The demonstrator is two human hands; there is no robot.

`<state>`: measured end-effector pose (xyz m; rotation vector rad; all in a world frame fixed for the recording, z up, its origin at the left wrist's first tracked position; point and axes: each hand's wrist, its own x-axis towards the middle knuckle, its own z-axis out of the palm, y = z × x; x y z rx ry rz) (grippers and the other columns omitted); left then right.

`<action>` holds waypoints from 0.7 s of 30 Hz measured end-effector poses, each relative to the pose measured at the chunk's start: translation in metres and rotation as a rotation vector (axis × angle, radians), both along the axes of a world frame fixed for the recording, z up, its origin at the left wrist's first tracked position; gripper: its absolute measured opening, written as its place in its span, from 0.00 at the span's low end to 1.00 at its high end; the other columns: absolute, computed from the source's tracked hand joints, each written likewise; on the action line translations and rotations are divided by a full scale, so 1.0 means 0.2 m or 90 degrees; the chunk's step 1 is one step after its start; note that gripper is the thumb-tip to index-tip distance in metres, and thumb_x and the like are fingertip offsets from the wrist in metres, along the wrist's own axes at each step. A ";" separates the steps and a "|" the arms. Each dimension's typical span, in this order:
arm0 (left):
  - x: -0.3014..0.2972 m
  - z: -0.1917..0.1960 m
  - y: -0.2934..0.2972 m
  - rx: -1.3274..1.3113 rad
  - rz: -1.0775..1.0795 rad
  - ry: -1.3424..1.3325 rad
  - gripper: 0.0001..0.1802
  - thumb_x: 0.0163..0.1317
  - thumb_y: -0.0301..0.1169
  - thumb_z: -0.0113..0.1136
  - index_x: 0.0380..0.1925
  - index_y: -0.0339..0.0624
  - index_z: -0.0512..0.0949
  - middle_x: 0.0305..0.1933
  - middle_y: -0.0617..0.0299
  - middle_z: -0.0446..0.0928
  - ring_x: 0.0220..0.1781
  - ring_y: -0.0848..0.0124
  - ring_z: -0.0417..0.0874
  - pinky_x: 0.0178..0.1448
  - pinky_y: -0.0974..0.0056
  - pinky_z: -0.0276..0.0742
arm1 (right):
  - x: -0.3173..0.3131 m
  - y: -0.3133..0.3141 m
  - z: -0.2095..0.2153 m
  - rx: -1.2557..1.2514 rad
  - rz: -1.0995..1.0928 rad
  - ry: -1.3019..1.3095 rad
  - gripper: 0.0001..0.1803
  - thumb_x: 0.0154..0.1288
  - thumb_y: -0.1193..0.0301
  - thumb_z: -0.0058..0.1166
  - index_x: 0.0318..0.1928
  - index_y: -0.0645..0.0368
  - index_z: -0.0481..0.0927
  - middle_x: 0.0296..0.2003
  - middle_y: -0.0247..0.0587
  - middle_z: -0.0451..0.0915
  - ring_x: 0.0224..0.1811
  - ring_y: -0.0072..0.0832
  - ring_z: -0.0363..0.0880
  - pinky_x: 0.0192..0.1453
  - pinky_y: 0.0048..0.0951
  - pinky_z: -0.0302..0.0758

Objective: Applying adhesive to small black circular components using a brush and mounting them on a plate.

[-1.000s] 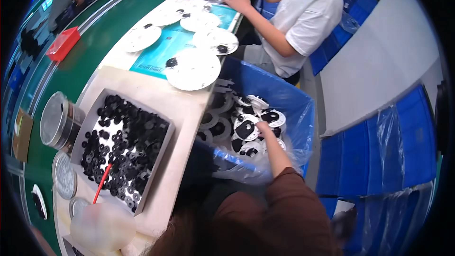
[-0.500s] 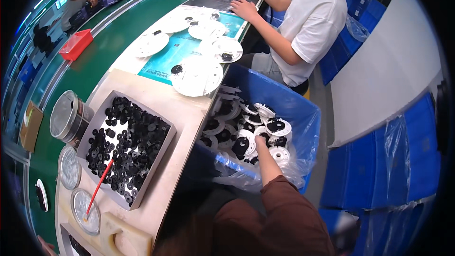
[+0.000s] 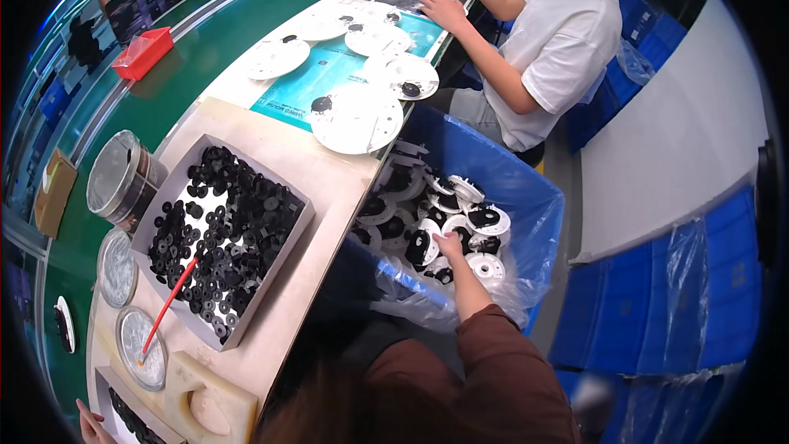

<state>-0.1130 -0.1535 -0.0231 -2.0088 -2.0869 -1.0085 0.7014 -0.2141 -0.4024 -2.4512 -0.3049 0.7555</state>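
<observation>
My right hand [image 3: 450, 246] reaches into a blue bin [image 3: 538, 222] lined with clear plastic. Its fingers are closed on the edge of a white disc [image 3: 432, 248] that carries a black oval part. Several similar white discs with black parts, one of them a white disc [image 3: 486, 266] with a centre hole, lie heaped around it. At the lower left edge, my left hand [image 3: 93, 427] shows only in part, with its visible fingers apart. It is beside a small box [image 3: 105, 395] of black parts, and I see nothing held in it.
A shallow box [image 3: 271, 279] of small black wheels stands on the table. Left of it are a clear tub [image 3: 123, 181], round lids [image 3: 119, 275], a red stick [image 3: 168, 312] and a cream block [image 3: 209, 399]. White plates [image 3: 357, 119] lie farther along, near a seated co-worker [image 3: 567, 41].
The view has shifted a little. My right fingers have come into sight, gripping the white disc's edge, and the disc is tilted more. More of my left hand shows at the lower left.
</observation>
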 end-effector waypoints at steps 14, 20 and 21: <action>0.61 0.15 -0.22 -0.096 -0.063 -0.044 0.16 0.62 0.36 0.46 0.26 0.32 0.73 0.20 0.59 0.72 0.25 0.72 0.73 0.30 0.68 0.65 | -0.08 0.00 1.53 0.570 0.378 0.405 0.13 0.49 0.74 0.49 0.36 0.69 0.75 0.26 0.39 0.78 0.24 0.20 0.76 0.27 0.18 0.72; 1.29 0.26 -0.23 -0.043 -0.168 -0.096 0.07 0.51 0.22 0.54 0.32 0.34 0.74 0.20 0.60 0.69 0.23 0.75 0.69 0.29 0.72 0.65 | -0.67 0.02 1.87 0.747 0.583 0.415 0.26 0.54 0.76 0.45 0.54 0.69 0.58 0.39 0.42 0.74 0.34 0.19 0.76 0.33 0.16 0.73; 1.37 0.27 -0.24 0.010 -0.207 -0.060 0.11 0.49 0.20 0.55 0.35 0.35 0.74 0.23 0.58 0.70 0.25 0.73 0.70 0.30 0.70 0.66 | -0.76 0.04 1.87 0.719 0.635 0.429 0.26 0.55 0.76 0.45 0.55 0.69 0.57 0.39 0.41 0.74 0.33 0.18 0.75 0.30 0.15 0.73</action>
